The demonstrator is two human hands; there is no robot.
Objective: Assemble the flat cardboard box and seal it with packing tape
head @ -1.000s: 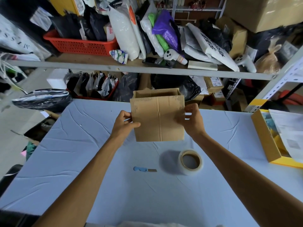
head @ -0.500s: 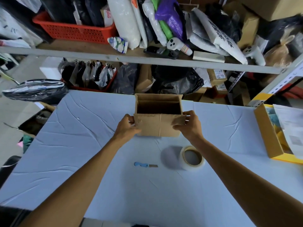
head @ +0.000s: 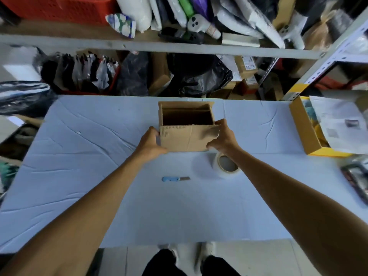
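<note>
A brown corrugated cardboard box (head: 185, 140) was located just above the centre of the frame, standing on a table (head: 79, 176) covered with a pale blue, creased sheet. The box was opened into a rectangular shape, and its dark interior was visible from above. Fine fluting lines were seen along the upper edge of the near panel, which was crossed by a vertical crease. The left edge of this panel was grasped by the left hand (head: 150, 145), its fingers curled round the cardboard. The right edge was grasped by the right hand (head: 223, 139), with fingers bent over the upper corner and the thumb set against the lower edge. A ring-shaped roll of translucent packing tape (head: 227, 166) was laid flat on the sheet just below the right hand. A small knife (head: 173, 178) with a blue handle and a short metal blade was placed left of the roll. A yellow-edged cardboard tray (head: 304, 128) holding printed papers was positioned at the right of the frame.
</note>
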